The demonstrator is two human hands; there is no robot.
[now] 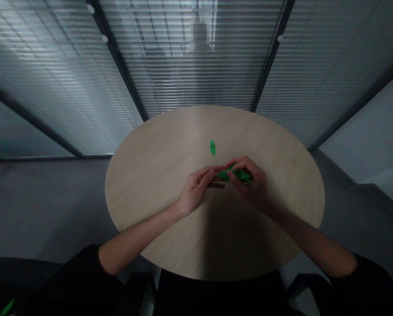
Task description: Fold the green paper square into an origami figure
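- Fingers (pixel 207 174) of both hands are closing narrow on folded green paper (pixel 233 175), pinching it
- left hand (pixel 193 191) is gripping the paper's left end
- right hand (pixel 250 182) is gripping its right end, above the table
- small green piece (pixel 212 147) is lying on the round table (pixel 143 197), near the hands, not touching them

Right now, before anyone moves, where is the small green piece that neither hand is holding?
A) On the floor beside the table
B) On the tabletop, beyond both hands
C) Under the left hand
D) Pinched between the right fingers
B. The small green piece lies on the round wood-grain table, beyond the left hand and right hand, which hold the folded green paper apart from it.
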